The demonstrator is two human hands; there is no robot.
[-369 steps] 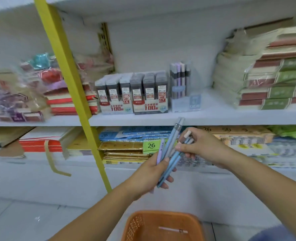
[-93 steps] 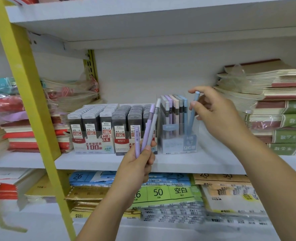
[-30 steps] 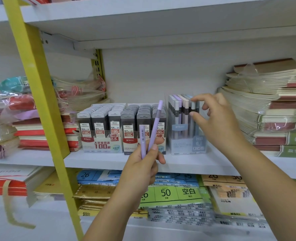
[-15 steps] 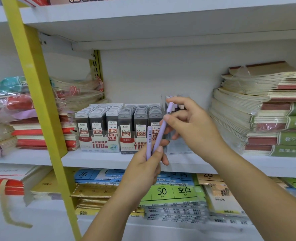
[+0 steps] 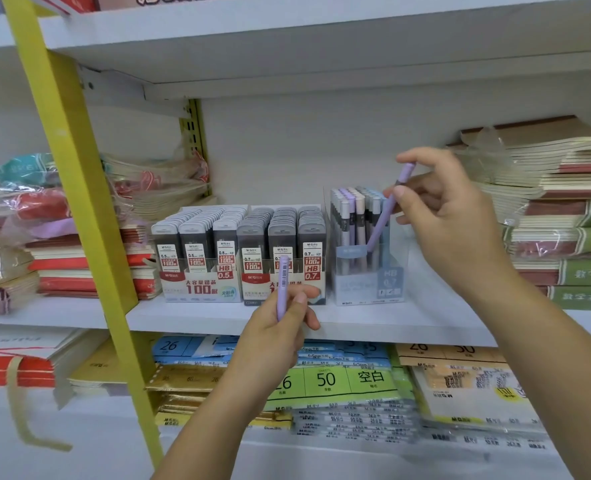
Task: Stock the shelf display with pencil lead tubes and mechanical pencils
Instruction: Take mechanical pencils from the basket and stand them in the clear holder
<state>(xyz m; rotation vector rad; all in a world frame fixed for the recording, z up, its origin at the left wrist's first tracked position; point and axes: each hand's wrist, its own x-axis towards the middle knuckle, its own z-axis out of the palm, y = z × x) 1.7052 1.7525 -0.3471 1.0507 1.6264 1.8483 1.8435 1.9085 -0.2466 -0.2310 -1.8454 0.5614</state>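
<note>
My right hand point(image 5: 450, 216) pinches a purple mechanical pencil point(image 5: 386, 216) by its upper end, its tip slanting down into the clear display box point(image 5: 387, 282) of pastel pencils on the middle shelf point(image 5: 218, 315). My left hand point(image 5: 280, 327) grips one more purple pencil point(image 5: 282, 285), held upright in front of the lead tubes. Two display trays of grey lead tubes stand left of the pencil box: the 0.5 tray point(image 5: 197, 251) and the 0.7 tray point(image 5: 282, 237).
A yellow post point(image 5: 75, 209) slants across the left of the shelf. Wrapped notebooks point(image 5: 44, 237) lie left of the trays and stacked notebooks point(image 5: 561, 216) lie at the right. Packs of paper with 26 and 50 labels point(image 5: 325, 379) fill the lower shelf.
My right hand took a purple pencil out of my left hand and carried it right, down into the pencil box. My left hand now holds a single pencil.
</note>
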